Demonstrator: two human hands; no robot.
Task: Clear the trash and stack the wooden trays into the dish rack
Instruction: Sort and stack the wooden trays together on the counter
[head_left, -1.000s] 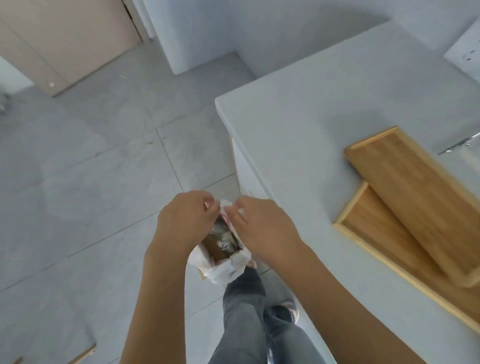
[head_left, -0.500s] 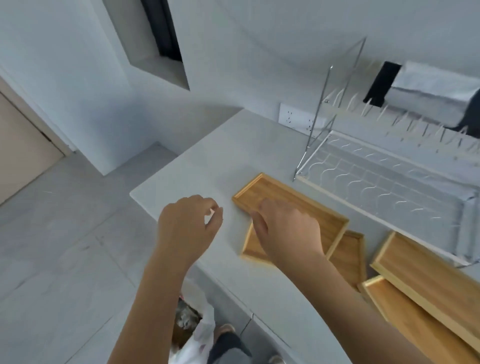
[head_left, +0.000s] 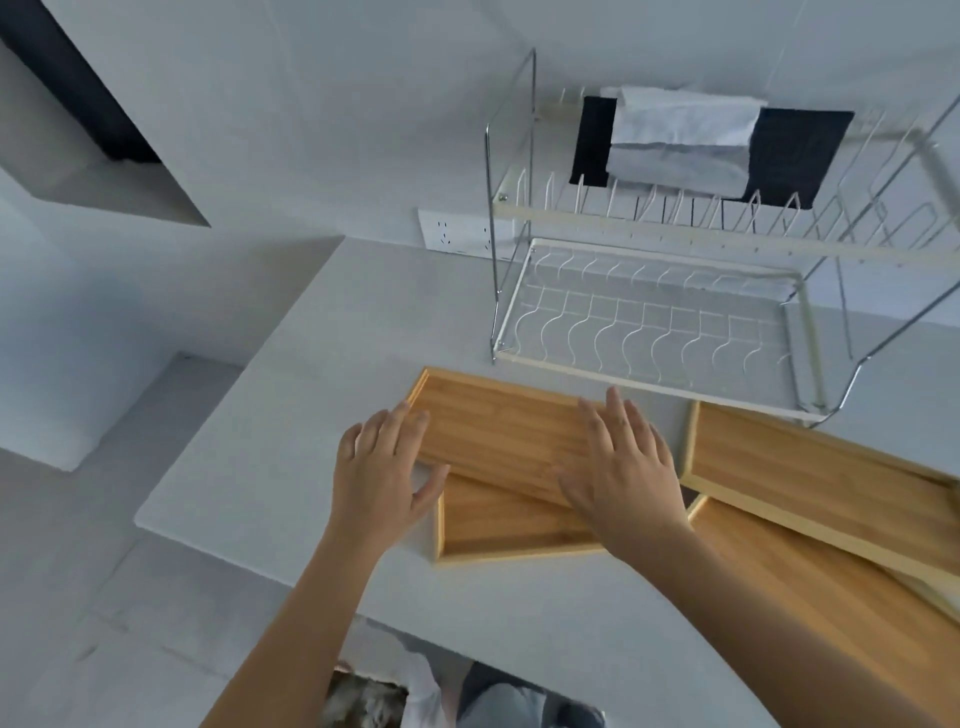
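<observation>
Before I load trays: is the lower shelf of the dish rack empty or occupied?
Empty. The lower shelf of the dish rack shows only bare wire.

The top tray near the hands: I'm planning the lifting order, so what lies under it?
Another wooden tray lies under the top tray, sticking out toward the person. Its far part is covered.

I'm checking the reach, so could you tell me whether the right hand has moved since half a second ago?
Yes. The right hand has advanced over the top wooden tray toward the dish rack, fingers spread.
</observation>
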